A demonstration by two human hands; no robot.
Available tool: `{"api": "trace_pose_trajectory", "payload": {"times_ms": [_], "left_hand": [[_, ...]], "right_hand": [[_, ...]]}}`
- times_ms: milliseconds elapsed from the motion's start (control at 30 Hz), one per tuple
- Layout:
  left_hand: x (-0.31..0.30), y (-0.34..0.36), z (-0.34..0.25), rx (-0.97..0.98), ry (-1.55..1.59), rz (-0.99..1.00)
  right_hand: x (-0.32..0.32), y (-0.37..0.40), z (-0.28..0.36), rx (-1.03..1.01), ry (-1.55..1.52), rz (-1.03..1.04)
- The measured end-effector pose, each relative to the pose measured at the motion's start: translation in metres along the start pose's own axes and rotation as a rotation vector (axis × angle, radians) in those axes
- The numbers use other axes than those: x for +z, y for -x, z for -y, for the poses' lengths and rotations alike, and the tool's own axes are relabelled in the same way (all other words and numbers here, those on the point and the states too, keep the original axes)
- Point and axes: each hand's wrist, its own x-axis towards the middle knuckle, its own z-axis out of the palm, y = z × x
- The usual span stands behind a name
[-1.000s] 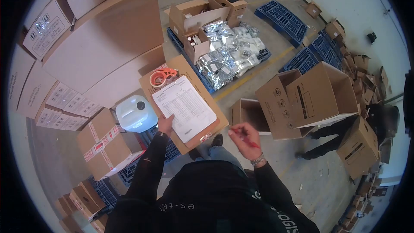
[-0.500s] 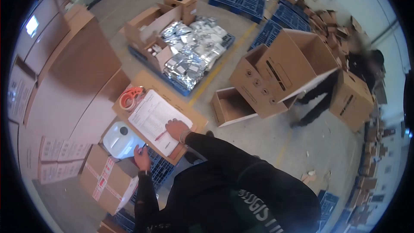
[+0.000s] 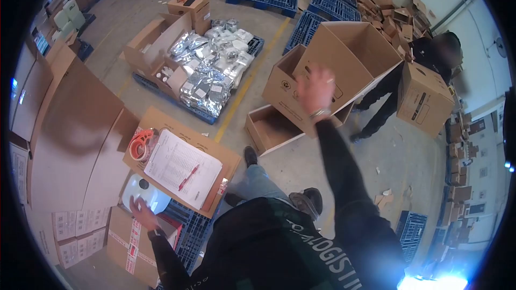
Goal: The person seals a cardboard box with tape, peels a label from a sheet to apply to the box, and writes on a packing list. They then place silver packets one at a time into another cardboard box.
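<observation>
- On the black top (image 3: 269, 236): large pale letters "LOGISTI", the word is not complete.
- On the paper sheet (image 3: 180, 164), to the left: printed rows of text, too small for reading.
- On the tape (image 3: 133, 239) of the near left carton (image 3: 119, 231): red printing, not readable.
- On the large open carton (image 3: 352, 56), to the right: a round dark sign, its detail is unclear.

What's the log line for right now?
left hand: by boxy whitish plastic jug | right hand: raised, open | slim red pen: on white printed paper
</observation>
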Motion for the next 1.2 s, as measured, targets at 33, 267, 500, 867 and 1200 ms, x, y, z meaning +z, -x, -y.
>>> {"api": "trace_pose_trajectory", "payload": {"times_ms": [33,267,500,867,1200], "left_hand": [[0.016,-0.014,-0.01,0.051,0.026,0.017],[0.13,-0.004,-0.117,0.303,0.079,0.213],[0.195,0.038,-0.112,0.276,-0.067,0.198],[0.345,0.099,-0.138,0.286,-0.1,0.563],[0.382,0.063,-0.122,0.255,-0.036,0.771]], "right_hand": [[-0.016,-0.029,-0.021,0.003,0.087,-0.055],[-0.027,-0.11,-0.143,0.193,0.451,0.299],[-0.027,-0.093,-0.283,0.2,0.318,0.618],[-0.052,-0.083,-0.347,0.066,0.196,0.908],[-0.11,-0.106,-0.31,-0.038,0.242,0.772]]}}
